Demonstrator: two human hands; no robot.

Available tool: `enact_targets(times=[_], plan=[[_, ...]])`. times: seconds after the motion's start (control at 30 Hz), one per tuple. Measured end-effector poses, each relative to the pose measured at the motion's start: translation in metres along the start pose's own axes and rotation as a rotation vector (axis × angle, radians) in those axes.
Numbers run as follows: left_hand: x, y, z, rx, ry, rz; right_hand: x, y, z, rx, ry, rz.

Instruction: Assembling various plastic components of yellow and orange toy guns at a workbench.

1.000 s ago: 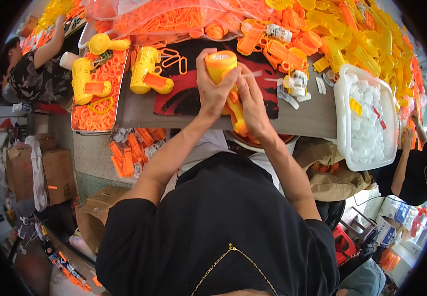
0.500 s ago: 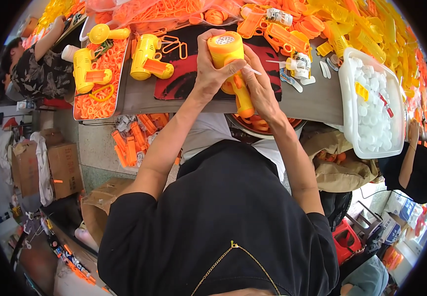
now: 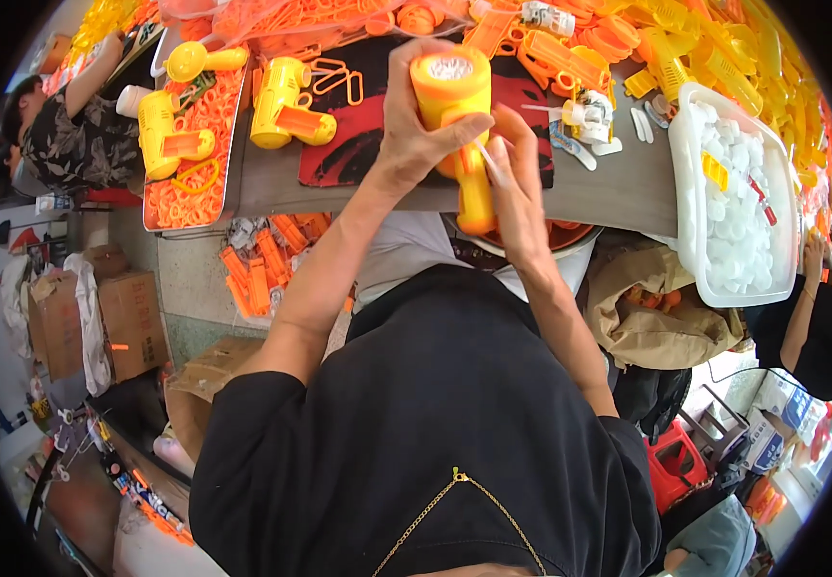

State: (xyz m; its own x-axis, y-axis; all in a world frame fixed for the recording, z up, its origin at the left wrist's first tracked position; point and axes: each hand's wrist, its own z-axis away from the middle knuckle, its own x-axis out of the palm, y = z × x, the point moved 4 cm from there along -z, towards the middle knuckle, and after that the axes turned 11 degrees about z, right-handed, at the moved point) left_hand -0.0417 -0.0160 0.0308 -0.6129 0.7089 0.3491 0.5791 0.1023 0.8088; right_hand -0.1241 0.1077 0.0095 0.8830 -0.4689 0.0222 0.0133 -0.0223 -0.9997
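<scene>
My left hand point(image 3: 408, 130) is wrapped round a yellow toy hair dryer point(image 3: 474, 192), its thumb across the body. The toy's round end, orange-rimmed with a speckled pale disc, faces up, and its handle points down toward me. Beside the handle is my right hand point(image 3: 521, 197), its fingers slightly blurred and bent. A thin whitish strip point(image 3: 492, 163) lies between its thumb and the toy; what the strip is I cannot make out. Beneath both hands lies a dark red and black mat point(image 3: 339, 159) at the table's near edge.
More yellow toy dryers point(image 3: 281, 106) lie to the left, by a tray point(image 3: 233, 183) of orange parts. On the right stands a white tub point(image 3: 687, 192) of translucent pieces. Orange and yellow parts point(image 3: 666, 58) heap along the back. Other people point(image 3: 79, 135) are at both sides.
My right hand has come away from the toy's body and turned, fingers now lifted beside the handle. The toy has shifted slightly right and toward me in my left hand.
</scene>
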Motion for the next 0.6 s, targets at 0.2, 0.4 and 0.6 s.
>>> enact_targets(times=[0.2,0.4,0.6], plan=[[0.004,0.012,-0.020,0.033,-0.056,-0.020,-0.014,0.014,0.019,0.560,-0.504,-0.768],[0.019,0.011,-0.024,0.021,-0.061,-0.038,-0.015,0.024,0.012,0.528,-0.512,-0.830],[0.013,0.010,-0.019,-0.054,-0.139,-0.196,-0.006,0.033,0.020,0.597,-0.465,-0.807]])
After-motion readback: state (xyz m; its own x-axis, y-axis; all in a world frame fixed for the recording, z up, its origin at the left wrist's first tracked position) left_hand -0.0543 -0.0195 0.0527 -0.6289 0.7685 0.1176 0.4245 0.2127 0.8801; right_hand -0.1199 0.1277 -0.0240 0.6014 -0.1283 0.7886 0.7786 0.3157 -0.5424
